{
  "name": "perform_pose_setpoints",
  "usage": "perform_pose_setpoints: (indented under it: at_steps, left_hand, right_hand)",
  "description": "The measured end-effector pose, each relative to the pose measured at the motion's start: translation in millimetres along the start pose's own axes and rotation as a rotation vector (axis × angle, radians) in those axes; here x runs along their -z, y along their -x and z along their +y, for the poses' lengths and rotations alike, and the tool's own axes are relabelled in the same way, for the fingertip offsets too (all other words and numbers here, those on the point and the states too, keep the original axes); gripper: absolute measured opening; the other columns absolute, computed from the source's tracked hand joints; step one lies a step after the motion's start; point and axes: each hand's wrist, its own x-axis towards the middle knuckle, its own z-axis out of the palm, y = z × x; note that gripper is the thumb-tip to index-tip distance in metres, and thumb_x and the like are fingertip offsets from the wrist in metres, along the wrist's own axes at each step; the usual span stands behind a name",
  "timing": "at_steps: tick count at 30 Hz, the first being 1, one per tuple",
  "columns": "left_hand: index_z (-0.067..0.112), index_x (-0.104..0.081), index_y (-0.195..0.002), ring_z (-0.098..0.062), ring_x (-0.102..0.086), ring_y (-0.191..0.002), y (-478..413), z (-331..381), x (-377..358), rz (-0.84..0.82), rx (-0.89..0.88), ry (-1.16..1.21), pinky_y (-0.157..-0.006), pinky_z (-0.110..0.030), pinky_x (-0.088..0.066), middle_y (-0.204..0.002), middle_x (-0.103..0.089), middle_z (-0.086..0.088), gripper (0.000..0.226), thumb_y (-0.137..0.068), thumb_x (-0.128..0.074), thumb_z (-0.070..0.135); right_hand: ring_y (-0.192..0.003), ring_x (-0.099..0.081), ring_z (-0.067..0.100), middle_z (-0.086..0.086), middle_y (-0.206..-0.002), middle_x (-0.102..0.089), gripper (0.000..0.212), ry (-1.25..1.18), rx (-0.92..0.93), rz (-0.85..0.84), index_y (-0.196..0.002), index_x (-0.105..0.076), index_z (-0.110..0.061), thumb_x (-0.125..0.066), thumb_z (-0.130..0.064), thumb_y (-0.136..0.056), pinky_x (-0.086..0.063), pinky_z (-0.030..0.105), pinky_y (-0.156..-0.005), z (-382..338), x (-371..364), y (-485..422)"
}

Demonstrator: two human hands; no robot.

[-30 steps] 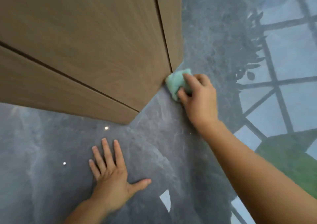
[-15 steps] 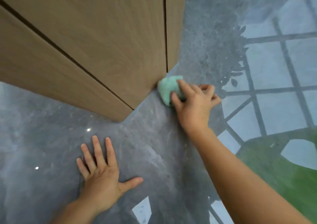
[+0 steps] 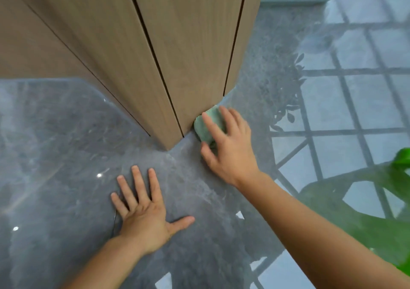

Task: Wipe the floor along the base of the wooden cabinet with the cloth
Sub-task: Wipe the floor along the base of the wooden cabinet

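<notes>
Mid-wipe: right hand (image 3: 228,147) is pressing the bunched green cloth (image 3: 207,125) on the grey floor (image 3: 66,133) against the wooden cabinet (image 3: 177,45) base near its corner, left hand (image 3: 144,213) is bracing flat and spread; next is probably sliding along the edge, keeping contact.

I see bright daylight glaring off the glossy floor (image 3: 66,144) as a window-grid reflection at right; the right hand (image 3: 230,151) blurs; edges bow.

Cloth (image 3: 207,124) on floor (image 3: 66,144), touching cabinet (image 3: 177,45) base.
</notes>
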Motion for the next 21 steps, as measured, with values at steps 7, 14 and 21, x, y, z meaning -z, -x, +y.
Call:
perform_pose_setpoints:
  at_steps: [7,14,21]
  left_hand:
    - [0.017,0.061,-0.120,-0.053,0.048,-0.132,4.5,1.2,5.1,-0.027,-0.021,0.015,-0.113,-0.069,0.016,-0.126,0.069,-0.016,0.142,-0.022,0.005,0.104]
    - [0.018,0.063,-0.120,-0.052,0.051,-0.130,1.3,0.0,1.0,0.010,-0.040,0.022,-0.112,-0.069,0.017,-0.138,0.063,-0.020,0.143,-0.025,0.002,0.106]
    - [0.016,0.062,-0.121,-0.048,0.066,-0.112,-0.7,2.5,2.3,0.019,-0.036,0.041,-0.111,-0.068,0.020,-0.132,0.067,-0.020,0.144,-0.027,-0.002,0.105]
  right_hand:
    - [-0.149,-0.015,0.032,0.011,-0.165,-0.010,0.081,0.317,0.123,-0.256,-0.154,-0.014,-0.018,-0.025,-0.069,-0.091,-0.024,0.054,-0.114,40.0,6.8,5.0]
    - [-0.139,-0.034,0.026,0.008,-0.150,-0.037,0.078,0.022,0.045,-0.169,-0.147,-0.028,-0.014,-0.046,-0.061,-0.088,-0.032,0.040,-0.114,9.8,14.1,4.2]
    - [-0.149,-0.022,0.026,0.009,-0.155,-0.038,0.056,-0.105,-0.161,0.016,-0.138,-0.050,-0.011,-0.054,-0.040,-0.089,-0.027,0.048,-0.117,-2.6,42.1,4.3]
